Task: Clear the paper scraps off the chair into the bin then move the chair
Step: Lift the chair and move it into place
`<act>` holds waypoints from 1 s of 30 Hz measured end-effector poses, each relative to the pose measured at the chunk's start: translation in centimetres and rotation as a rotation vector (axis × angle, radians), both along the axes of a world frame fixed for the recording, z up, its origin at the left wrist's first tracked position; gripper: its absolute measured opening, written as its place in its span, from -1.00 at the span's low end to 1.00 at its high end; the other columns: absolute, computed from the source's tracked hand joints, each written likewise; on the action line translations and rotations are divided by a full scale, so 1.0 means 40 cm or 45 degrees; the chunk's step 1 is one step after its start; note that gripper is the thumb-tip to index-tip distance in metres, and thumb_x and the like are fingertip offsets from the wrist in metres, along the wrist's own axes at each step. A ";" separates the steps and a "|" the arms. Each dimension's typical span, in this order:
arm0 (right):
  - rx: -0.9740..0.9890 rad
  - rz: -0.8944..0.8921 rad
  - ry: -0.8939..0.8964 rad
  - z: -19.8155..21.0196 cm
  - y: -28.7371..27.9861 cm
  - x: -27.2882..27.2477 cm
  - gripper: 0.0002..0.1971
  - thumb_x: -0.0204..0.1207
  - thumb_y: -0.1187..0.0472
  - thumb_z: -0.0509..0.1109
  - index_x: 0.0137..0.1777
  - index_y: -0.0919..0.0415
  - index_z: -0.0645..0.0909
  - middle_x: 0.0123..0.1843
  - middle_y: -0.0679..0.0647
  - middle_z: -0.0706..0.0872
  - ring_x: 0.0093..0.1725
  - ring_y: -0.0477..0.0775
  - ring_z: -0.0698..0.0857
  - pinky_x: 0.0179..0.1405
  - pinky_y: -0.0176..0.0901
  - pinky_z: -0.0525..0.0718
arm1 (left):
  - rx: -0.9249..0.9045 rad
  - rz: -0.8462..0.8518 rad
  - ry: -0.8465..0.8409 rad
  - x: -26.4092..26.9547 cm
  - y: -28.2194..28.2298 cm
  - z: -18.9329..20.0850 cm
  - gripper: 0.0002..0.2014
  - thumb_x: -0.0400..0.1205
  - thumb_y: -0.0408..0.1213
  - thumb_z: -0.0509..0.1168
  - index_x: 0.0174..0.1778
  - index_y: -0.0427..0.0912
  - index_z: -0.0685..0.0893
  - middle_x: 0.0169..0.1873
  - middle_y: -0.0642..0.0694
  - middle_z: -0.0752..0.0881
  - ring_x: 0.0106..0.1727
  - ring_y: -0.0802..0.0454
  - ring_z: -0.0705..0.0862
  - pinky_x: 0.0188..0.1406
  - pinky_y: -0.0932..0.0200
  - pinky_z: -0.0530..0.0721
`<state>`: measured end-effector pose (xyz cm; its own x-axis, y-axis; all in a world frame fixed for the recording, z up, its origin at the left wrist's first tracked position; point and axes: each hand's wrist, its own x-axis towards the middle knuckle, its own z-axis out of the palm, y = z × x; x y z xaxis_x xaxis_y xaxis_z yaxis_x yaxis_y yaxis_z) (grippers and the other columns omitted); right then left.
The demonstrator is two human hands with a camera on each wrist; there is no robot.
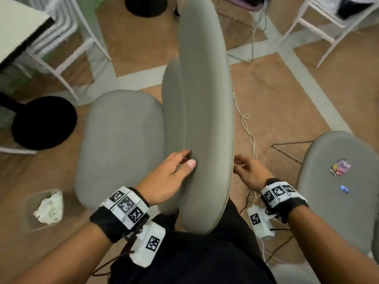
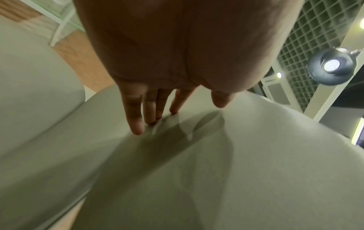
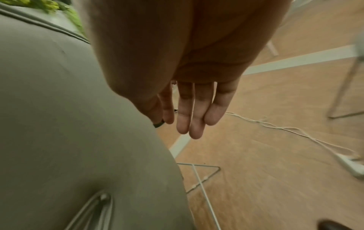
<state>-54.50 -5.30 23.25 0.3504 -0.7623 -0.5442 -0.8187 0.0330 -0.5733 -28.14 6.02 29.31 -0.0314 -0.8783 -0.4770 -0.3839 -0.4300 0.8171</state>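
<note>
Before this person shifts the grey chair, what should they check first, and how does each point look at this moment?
1. Seat free of paper scraps: ok.
2. Scraps in the clear bin: ok.
3. Left hand on the backrest: ok, fingers touch it.
4. Right hand gripping the backrest: not ok, its fingers are straight beside the edge.
5. Floor free: not ok, a white cable lies beside the chair.
6. Chair legs free of the cable: cannot tell.

A second grey chair [image 1: 338, 181] stands to the right, with a shiny candy wrapper [image 1: 340, 167] and a small blue bit [image 1: 344, 189] on its seat. White wires [image 1: 247, 128] trail over the brown floor [image 1: 276, 103]. A white stool [image 1: 320, 25] stands far right, and a black round base [image 1: 44, 123] sits left.
</note>
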 end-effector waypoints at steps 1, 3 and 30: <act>-0.024 0.056 -0.043 0.007 -0.048 0.011 -0.81 0.67 0.11 0.31 0.23 -0.09 0.59 0.12 0.05 0.80 0.04 0.02 0.80 0.18 0.03 0.73 | 0.014 0.017 -0.023 -0.009 -0.004 0.014 -0.33 0.69 0.25 0.07 0.68 -0.01 0.29 0.59 0.16 0.37 0.59 0.28 0.33 0.68 0.10 0.21; -0.091 0.163 -0.125 0.021 -0.144 0.031 -0.82 0.68 0.16 0.31 0.23 -0.04 0.61 0.08 0.09 0.79 -0.01 0.02 0.79 0.09 0.06 0.75 | 0.038 0.064 -0.079 -0.038 -0.012 0.050 -0.27 0.66 0.34 0.02 0.69 -0.01 0.29 0.63 0.14 0.35 0.62 0.27 0.30 0.70 0.10 0.18; -1.259 1.541 -0.448 0.352 -0.678 0.344 -0.53 0.64 -0.29 0.06 0.10 -0.07 0.71 0.15 -0.05 0.70 0.24 0.10 0.59 0.27 0.14 0.36 | 0.524 1.219 -1.131 -0.378 -0.229 0.235 -0.21 0.64 0.34 -0.30 -0.22 -0.15 0.69 -0.25 -0.14 0.65 -0.18 -0.22 0.60 -0.12 -0.03 0.48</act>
<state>-40.76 -32.42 37.33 0.9770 0.0564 0.2056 0.0847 -0.9877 -0.1316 -43.28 -3.13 38.69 0.9531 -0.1745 -0.2473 -0.1248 -0.9710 0.2041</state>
